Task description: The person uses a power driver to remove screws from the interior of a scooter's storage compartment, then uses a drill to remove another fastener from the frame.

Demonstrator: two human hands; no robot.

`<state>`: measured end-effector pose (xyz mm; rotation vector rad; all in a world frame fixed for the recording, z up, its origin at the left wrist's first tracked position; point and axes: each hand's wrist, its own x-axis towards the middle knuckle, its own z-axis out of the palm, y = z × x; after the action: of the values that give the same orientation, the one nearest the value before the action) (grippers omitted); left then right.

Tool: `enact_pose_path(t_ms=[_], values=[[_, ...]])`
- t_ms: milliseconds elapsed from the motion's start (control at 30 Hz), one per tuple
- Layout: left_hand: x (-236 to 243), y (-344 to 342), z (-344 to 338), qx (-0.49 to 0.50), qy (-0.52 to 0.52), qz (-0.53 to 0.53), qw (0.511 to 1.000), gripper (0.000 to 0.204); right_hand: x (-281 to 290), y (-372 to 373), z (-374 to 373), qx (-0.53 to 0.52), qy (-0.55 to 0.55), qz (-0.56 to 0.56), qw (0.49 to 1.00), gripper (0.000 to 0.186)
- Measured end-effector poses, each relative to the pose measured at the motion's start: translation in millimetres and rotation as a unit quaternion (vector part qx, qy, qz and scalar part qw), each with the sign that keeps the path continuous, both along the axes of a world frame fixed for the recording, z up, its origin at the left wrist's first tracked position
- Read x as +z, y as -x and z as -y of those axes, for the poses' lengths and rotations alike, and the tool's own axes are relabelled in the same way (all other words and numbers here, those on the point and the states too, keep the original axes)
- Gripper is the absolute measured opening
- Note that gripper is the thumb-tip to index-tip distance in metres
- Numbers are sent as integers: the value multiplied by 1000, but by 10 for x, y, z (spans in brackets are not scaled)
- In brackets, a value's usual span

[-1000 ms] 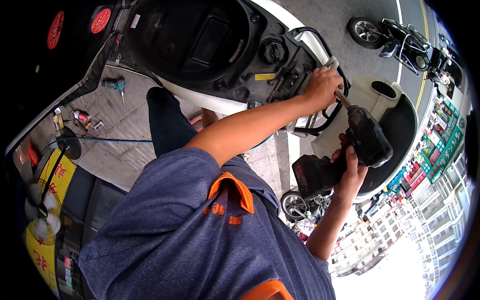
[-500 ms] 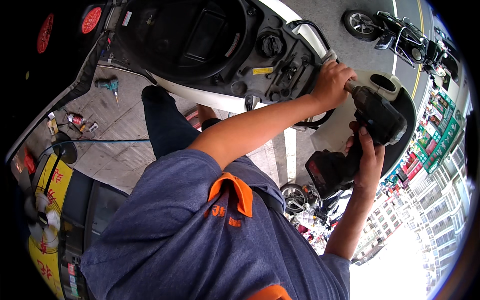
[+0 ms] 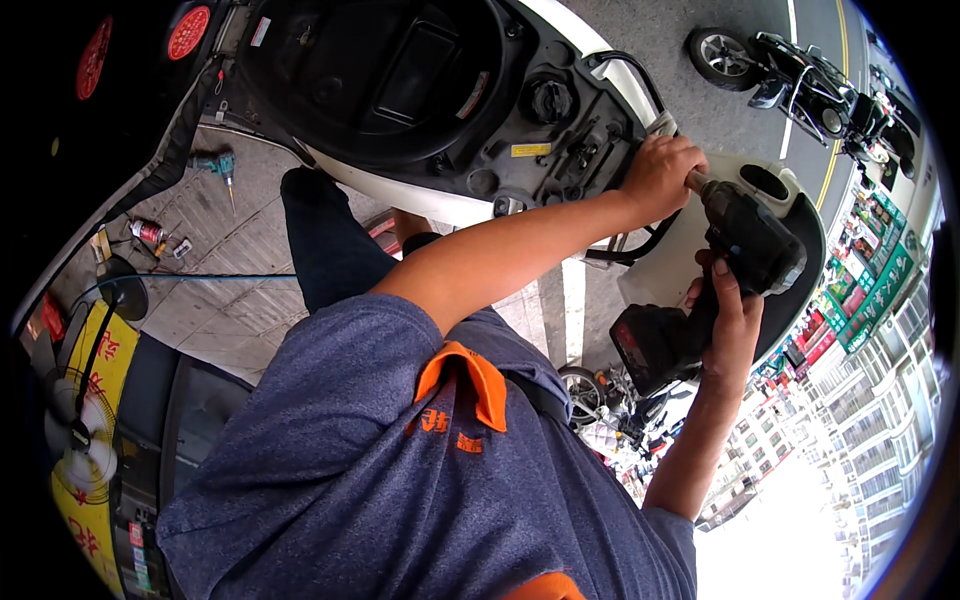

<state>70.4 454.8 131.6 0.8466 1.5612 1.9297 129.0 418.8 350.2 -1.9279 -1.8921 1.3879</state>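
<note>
Black cordless impact driver (image 3: 735, 270), gripped in right hand (image 3: 728, 325), has risen toward the white scooter's rear black grab rail (image 3: 640, 85), its bit now inside the closed left hand (image 3: 662, 175), apparently seated on a fastener.

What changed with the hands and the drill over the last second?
The right hand raised the cordless drill toward the left hand, bringing its nose up to that hand's grip at the scooter rear rail; the bare shaft seen before is now covered. Both hands kept their holds, and the scooter stayed put.
</note>
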Motion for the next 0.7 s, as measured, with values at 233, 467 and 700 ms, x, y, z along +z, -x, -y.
enact_pose_path(t_ms=[233, 467, 700], values=[[-103, 2, -16, -20, 20, -11, 1000, 16, -10, 20, -20, -27, 13, 6, 1000, 37], [-377, 251, -69, -205, 79, -68, 973, 23, -37, -35, -65, -7, 18, -12, 1000, 40], [-543, 757, -249, -556, 68, 31, 828, 36, -14, -51, -108, 0, 24, -12, 1000, 40]])
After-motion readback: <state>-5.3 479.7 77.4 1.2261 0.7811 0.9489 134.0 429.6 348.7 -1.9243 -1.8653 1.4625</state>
